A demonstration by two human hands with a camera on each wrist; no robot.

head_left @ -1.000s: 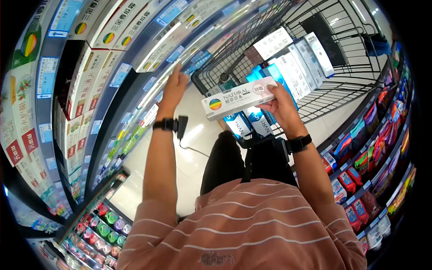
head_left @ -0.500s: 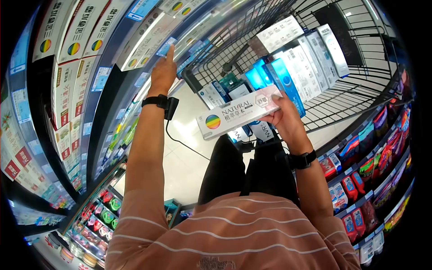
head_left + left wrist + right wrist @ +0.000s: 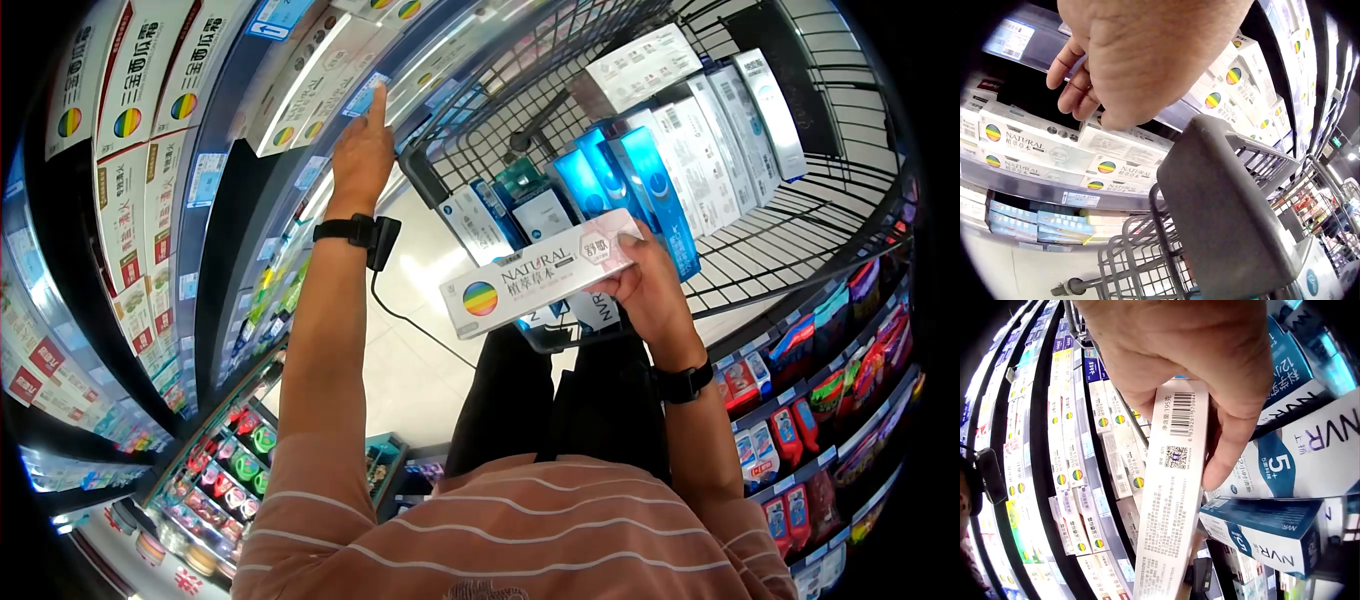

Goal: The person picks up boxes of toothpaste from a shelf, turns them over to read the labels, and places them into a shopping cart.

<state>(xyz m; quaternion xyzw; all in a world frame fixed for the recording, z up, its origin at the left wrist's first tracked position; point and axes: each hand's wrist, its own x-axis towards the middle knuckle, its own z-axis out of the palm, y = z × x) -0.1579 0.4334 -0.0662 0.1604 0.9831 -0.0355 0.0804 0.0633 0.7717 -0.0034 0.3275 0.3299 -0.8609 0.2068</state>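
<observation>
My right hand (image 3: 655, 295) grips one end of a white toothpaste box (image 3: 520, 285) with a rainbow disc and "NATURAL" on its face. In the right wrist view, the box's barcoded side (image 3: 1175, 456) shows between thumb and fingers. My left hand (image 3: 362, 160) reaches to the shelf on the left, index finger extended, its tip at a blue and white price label (image 3: 368, 95). Nothing is in that hand. Similar "NATURAL" boxes (image 3: 1029, 140) lie stacked on the shelf below it in the left wrist view.
A black wire shopping cart (image 3: 425, 175) stands in front, holding several white cartons (image 3: 645, 65) and blue NVR boxes (image 3: 1266, 534). Tall shelves of boxed goods (image 3: 125, 120) line the left side. Colourful packets (image 3: 790, 335) fill shelves on the right.
My left hand has moved up to the shelf's price label, its index finger now extended. The toothpaste box, still held by the right hand, has shifted lower in view. The cart contents appear farther right.
</observation>
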